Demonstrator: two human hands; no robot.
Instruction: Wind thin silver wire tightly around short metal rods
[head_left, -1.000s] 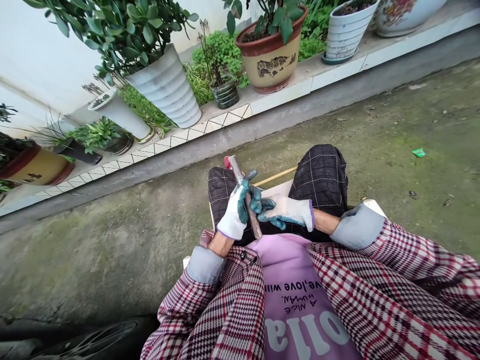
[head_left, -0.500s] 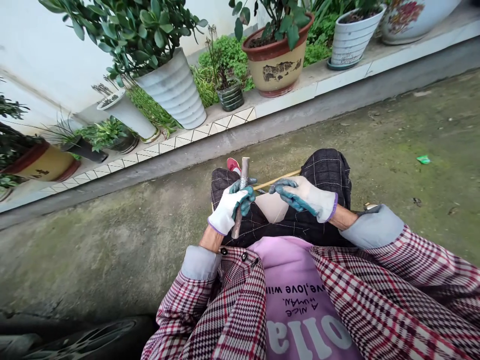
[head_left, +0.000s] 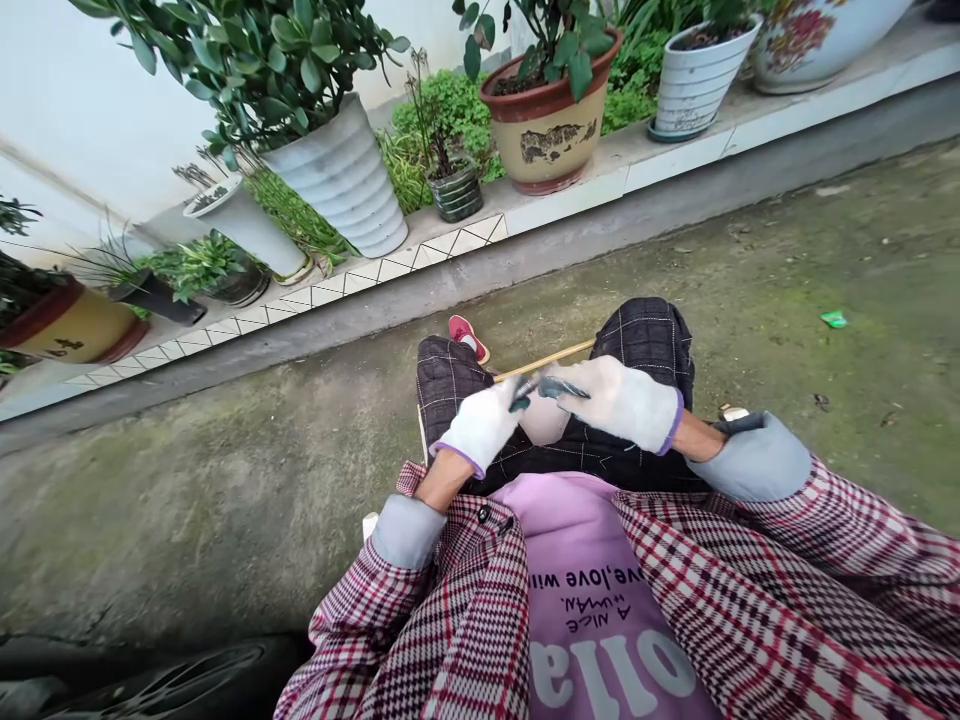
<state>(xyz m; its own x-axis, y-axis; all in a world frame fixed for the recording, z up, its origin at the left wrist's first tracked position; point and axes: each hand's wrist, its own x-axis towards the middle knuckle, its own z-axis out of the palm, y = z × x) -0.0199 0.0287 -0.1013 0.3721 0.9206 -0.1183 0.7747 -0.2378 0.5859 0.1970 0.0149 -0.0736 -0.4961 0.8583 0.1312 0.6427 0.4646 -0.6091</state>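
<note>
Both gloved hands meet over the lap, the left hand (head_left: 484, 425) and right hand (head_left: 611, 400) fingertip to fingertip. Between them shows a small dark piece (head_left: 538, 386); whether either clamps it I cannot tell. A thin bamboo stick (head_left: 547, 361) lies just beyond, across the knees.

two gloved hands (head_left: 487, 425) (head_left: 611, 400), one thin stick (head_left: 551, 360), one red shoe (head_left: 469, 337), seven plant pots (head_left: 551, 130).

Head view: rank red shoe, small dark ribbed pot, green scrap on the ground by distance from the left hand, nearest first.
From the left hand:
1. Red shoe, just beyond the left knee.
2. Small dark ribbed pot, on the tiled ledge, straight ahead.
3. Green scrap, on the concrete far out to the right.
</note>
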